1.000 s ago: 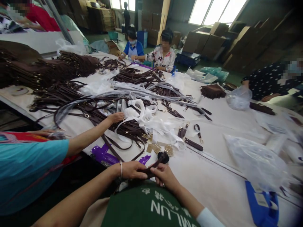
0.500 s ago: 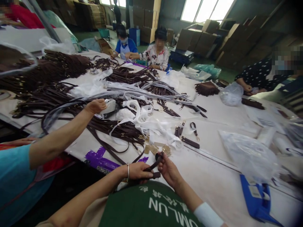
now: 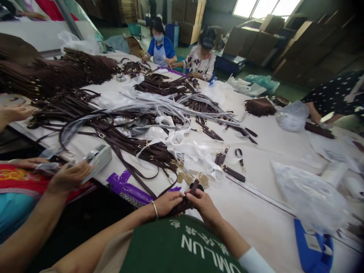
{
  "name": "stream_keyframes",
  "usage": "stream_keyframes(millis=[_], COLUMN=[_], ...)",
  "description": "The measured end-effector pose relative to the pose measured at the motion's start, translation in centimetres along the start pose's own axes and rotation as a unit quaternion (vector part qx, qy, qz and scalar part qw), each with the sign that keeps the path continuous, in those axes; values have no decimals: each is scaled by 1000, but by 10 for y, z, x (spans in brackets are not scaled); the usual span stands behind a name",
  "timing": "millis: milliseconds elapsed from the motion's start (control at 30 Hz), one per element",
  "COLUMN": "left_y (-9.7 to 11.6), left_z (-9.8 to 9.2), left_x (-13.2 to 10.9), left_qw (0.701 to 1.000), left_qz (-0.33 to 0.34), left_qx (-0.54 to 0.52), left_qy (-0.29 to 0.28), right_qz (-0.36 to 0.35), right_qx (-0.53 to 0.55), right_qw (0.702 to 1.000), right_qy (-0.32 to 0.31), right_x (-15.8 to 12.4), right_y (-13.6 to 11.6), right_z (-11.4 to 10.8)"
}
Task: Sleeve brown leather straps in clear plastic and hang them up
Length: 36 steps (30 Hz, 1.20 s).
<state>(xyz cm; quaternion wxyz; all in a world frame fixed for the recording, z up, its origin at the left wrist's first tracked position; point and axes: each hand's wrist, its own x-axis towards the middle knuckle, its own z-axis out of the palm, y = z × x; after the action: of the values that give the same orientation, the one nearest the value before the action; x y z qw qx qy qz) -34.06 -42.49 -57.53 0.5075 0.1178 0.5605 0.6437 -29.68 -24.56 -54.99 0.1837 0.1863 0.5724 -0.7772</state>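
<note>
Near the table's front edge, a short dark brown strap (image 3: 184, 205) is held between both my hands, its upper end pointing away from me. My left hand (image 3: 168, 203), with a bracelet at the wrist, is closed on its lower part. The fingers of my right hand (image 3: 203, 204) pinch it higher up, close to a gold-coloured clip (image 3: 200, 176). Just beyond my hands lie small tan tags (image 3: 186, 177). More short brown straps with gold clips (image 3: 233, 173) rest on the white table to the right. My palms are partly hidden.
Long brown straps (image 3: 133, 146) and white strips (image 3: 182, 146) heap across the table. At left, a co-worker's hand (image 3: 69, 176) holds a pale grey tape dispenser (image 3: 99, 161). A plastic bag (image 3: 309, 193) and a blue dustpan-like object (image 3: 313, 246) lie at right. Other people sit beyond.
My hands have come closer together, and the strap now lies straighter between them. The co-worker's hand has drawn the grey dispenser from the strap heap back to the table's left edge.
</note>
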Motion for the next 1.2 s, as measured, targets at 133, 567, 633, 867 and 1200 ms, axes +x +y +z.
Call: stream_keyframes(millis=[133, 567, 633, 867, 1200], left_y=[3, -6, -9, -13, -15], left_z=[0, 21, 21, 20, 25], left_x=[-7, -15, -14, -13, -14], left_qw=[996, 957, 963, 979, 991], left_qz=[30, 94, 105, 87, 88], left_qx=[85, 264, 239, 178, 101], left_qy=[-9, 75, 69, 42, 21], right_qz=[-9, -48, -49, -55, -16], right_qx=[-61, -39, -13, -28, -85], right_qw=[998, 997, 999, 997, 993], right_qy=[-15, 35, 13, -46, -86], right_x=[-7, -20, -22, -31, -33], right_y=[-2, 21, 21, 22, 18], right_z=[-2, -8, -9, -13, -12])
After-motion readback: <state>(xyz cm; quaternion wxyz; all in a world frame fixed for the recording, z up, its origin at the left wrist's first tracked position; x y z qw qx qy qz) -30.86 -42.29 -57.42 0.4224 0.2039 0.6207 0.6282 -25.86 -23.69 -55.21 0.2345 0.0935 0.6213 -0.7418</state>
